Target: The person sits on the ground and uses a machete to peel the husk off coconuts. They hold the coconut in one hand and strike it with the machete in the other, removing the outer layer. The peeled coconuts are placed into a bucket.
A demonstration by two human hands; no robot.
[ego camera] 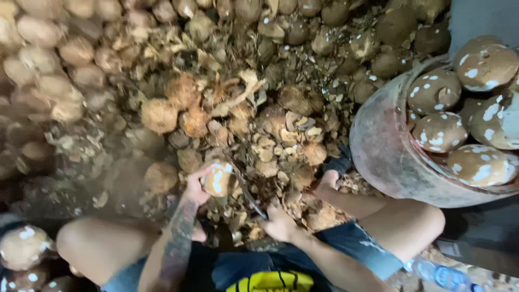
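Coconut-husking yard: heaped coconuts [65, 65], husk scraps [281, 140], basket [384, 146]

Low in the frame's centre, the left hand [194, 186] grips a partly peeled coconut [219, 180] while the right hand [278, 223] holds a dark blade [250, 196] against it. A tub [386, 146] of peeled coconuts sits at right, husk scraps [270, 140] heaped above.

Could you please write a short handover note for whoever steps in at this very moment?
Left hand: holds a partly peeled coconut, white patches showing, above the pile of husk scraps.
Right hand: closed on the handle of a dark blade that points toward the coconut.
Things: unpeeled brown coconuts heaped at upper left; peeled, white-spotted coconuts fill the round tub at right; a few more lie at lower left. A plastic bottle lies at lower right.
Done: the tub is nearly full.
Left: the coconut in hand is only part trimmed; a large heap stays unpeeled.
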